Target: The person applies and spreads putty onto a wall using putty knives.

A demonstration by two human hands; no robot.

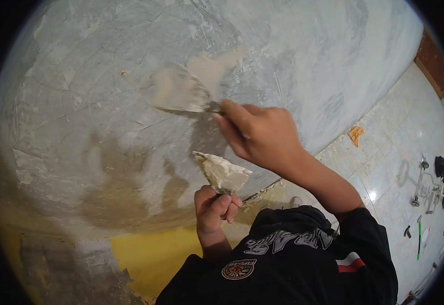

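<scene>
My right hand (260, 134) grips a putty knife (178, 91), its broad blade smeared with off-white filler and blurred by motion. The blade lies against or very close to the grey wall (94, 96), beside a fresh cream patch of filler (211, 68). Lower down, my left hand (214, 208) is closed round the handle of a second putty knife (223, 173), held blade up in front of the wall. Thick off-white filler covers this blade. Both handles are mostly hidden by my fingers.
Yellow paint (155, 254) shows at the lower left beside a bare grey area. Pale floor tiles (379, 152) run along the wall's foot at right. On them lie an orange scrap (355, 135), a metal frame with wheels (430, 185) and a green-handled tool (419, 239).
</scene>
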